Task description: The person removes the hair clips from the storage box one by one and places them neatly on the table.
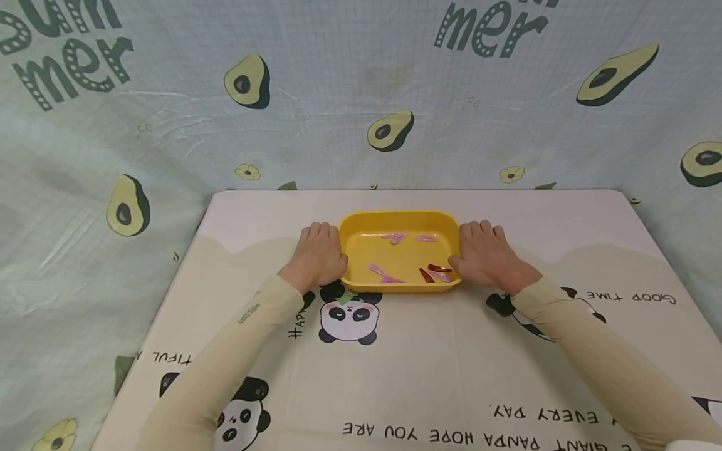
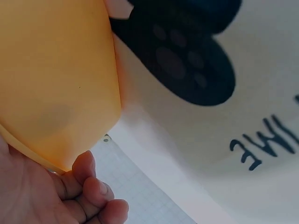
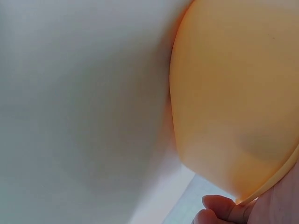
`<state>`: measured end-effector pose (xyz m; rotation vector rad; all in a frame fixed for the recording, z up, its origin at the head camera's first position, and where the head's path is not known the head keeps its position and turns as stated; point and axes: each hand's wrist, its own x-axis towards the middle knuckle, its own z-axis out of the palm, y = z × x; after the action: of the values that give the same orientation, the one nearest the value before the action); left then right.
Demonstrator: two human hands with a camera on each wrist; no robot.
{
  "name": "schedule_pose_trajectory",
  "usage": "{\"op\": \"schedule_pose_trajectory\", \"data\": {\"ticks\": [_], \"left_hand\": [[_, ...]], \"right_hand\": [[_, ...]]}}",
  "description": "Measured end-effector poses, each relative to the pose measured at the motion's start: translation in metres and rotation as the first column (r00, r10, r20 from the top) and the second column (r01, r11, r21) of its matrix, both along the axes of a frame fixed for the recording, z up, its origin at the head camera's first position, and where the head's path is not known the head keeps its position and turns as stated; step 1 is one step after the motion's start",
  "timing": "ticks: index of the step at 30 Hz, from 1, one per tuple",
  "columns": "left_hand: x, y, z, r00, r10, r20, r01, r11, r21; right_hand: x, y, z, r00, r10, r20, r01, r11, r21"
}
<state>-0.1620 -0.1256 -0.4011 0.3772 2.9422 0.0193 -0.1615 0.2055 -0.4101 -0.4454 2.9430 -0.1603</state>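
A yellow tray (image 1: 389, 257) is held between both hands near the far side of the table. My left hand (image 1: 318, 254) grips its left rim, thumb on the near inner side. On the opposite rim, my right hand (image 1: 487, 254) holds on in the same way. Curled fingers (image 2: 96, 191) show below the rim in the left wrist view, beside the tray's outer wall (image 2: 56, 70). The right wrist view shows fingertips (image 3: 217, 205) under the rim too. Inside lie several pink hair clips (image 1: 395, 237) and dark red hair clips (image 1: 439, 268), the red ones at the near right corner.
A pale tablecloth (image 1: 417, 363) printed with pandas and lettering covers the table. Behind the table's far edge hangs a light sheet (image 1: 327, 75) with avocado prints, and it continues down the left and right sides.
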Motion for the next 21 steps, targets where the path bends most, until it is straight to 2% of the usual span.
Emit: {"op": "schedule_pose_trajectory", "data": {"ticks": [8,21], "left_hand": [[0.013,-0.005,0.000,0.999,-0.032,-0.016,0.033,0.999,0.028],[0.036,-0.008,-0.003,0.998,-0.049,-0.045,0.052,0.997,0.055]], "right_hand": [[0.014,-0.001,0.000,1.000,0.008,-0.021,-0.009,1.000,-0.015],[0.039,0.000,-0.003,0.997,0.022,-0.074,-0.026,0.999,-0.045]]}}
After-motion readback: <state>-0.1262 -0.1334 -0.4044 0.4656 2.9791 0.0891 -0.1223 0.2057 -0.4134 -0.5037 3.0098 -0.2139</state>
